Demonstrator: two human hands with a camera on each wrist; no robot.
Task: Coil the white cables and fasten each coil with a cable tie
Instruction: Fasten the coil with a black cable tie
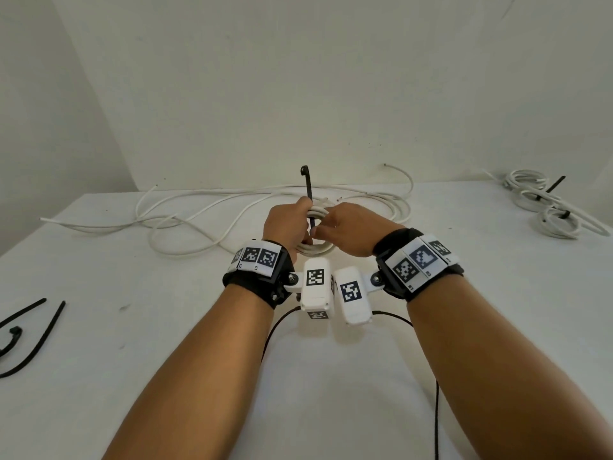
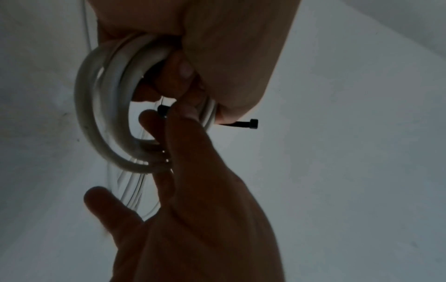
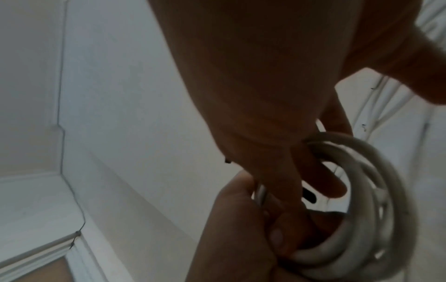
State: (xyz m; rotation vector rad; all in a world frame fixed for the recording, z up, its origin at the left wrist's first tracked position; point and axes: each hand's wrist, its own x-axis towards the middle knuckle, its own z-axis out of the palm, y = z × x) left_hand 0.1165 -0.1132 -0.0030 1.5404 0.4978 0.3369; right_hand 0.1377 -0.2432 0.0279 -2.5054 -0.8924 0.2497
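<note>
I hold a small white cable coil (image 1: 315, 249) upright above the white table (image 1: 132, 327), one hand on each side. My left hand (image 1: 288, 224) curls round its left part, and my right hand (image 1: 348, 227) grips its right part. A black cable tie (image 1: 308, 187) crosses the coil between my hands, its head sticking up past my fingers. In the left wrist view the coil (image 2: 106, 106) shows several loops, with the tie head (image 2: 252, 124) poking out under my right hand (image 2: 229, 47). Which hand pins the tie is hidden. The coil (image 3: 386, 171) also fills the right of the right wrist view.
Loose white cables (image 1: 232, 207) sprawl across the back of the table by the wall. Coils fastened with black ties (image 1: 544, 207) lie at the back right. Spare black cable ties (image 1: 36, 330) lie near the left edge. Thin black wires (image 1: 434, 393) trail from my wrist cameras.
</note>
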